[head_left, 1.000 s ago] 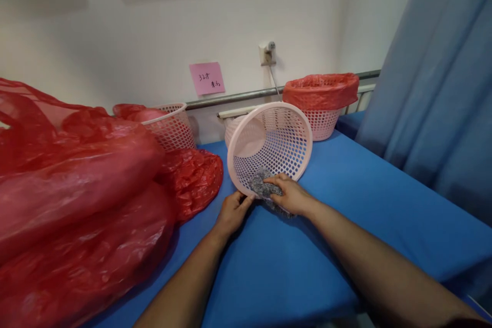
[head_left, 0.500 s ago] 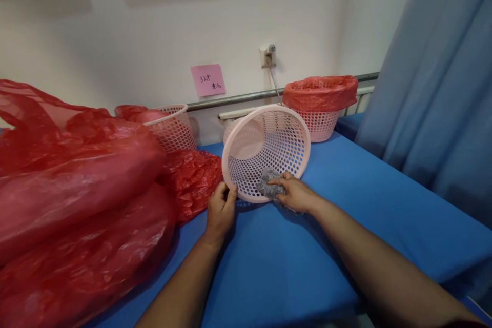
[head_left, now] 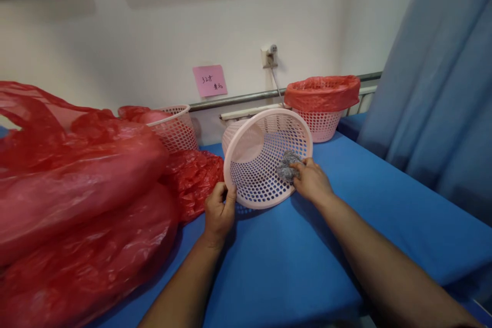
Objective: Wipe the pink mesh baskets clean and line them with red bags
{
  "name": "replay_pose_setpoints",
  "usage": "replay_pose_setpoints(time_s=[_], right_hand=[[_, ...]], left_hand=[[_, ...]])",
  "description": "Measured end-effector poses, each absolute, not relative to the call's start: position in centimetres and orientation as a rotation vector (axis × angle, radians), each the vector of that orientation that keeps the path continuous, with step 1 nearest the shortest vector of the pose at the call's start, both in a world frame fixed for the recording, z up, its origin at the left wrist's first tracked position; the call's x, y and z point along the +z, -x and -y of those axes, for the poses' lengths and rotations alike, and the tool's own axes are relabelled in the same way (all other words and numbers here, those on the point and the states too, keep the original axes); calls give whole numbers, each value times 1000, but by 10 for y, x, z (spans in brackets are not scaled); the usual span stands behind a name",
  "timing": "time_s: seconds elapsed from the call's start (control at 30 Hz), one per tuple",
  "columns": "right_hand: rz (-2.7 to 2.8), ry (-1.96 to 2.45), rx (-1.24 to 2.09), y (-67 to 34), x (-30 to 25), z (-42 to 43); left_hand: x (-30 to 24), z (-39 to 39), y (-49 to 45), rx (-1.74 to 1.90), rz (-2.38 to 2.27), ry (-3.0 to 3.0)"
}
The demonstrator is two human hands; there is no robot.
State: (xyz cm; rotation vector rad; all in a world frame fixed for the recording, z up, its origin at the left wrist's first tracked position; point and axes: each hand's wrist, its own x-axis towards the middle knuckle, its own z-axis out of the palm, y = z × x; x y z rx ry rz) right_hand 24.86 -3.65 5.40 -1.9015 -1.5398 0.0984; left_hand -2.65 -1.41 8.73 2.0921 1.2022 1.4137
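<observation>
A pink perforated plastic basket (head_left: 253,184) lies tipped on its side on the blue surface, its mouth facing me. My left hand (head_left: 218,211) grips its rim at the lower left. My right hand (head_left: 312,181) is closed on a grey cloth (head_left: 286,165) and presses it against the inside of the basket's right rim.
A heap of red plastic bags (head_left: 77,189) fills the left. Behind stand a pink basket (head_left: 175,125) with red plastic in it and a basket lined with a red bag (head_left: 322,93). Blue curtain (head_left: 442,77) hangs on the right. A pink note (head_left: 209,80) and a wall socket (head_left: 268,54) are on the wall.
My right hand has carried the grey cloth from the basket's bottom rim up to its right side. My left hand shifted left along the rim, and the basket turned slightly.
</observation>
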Motion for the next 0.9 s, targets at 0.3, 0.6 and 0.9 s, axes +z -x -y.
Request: replay_pose_setpoints(time_s=[0.3, 0.6, 0.9], right_hand=[[623, 1204, 324, -267, 98, 0], [1475, 992, 404, -152, 130, 46], [1981, 1660, 356, -196, 67, 49]], left_hand=[[88, 13, 22, 1329, -1121, -2089], [78, 8, 27, 1310, -997, -1938], [76, 13, 27, 1347, -1119, -1943]])
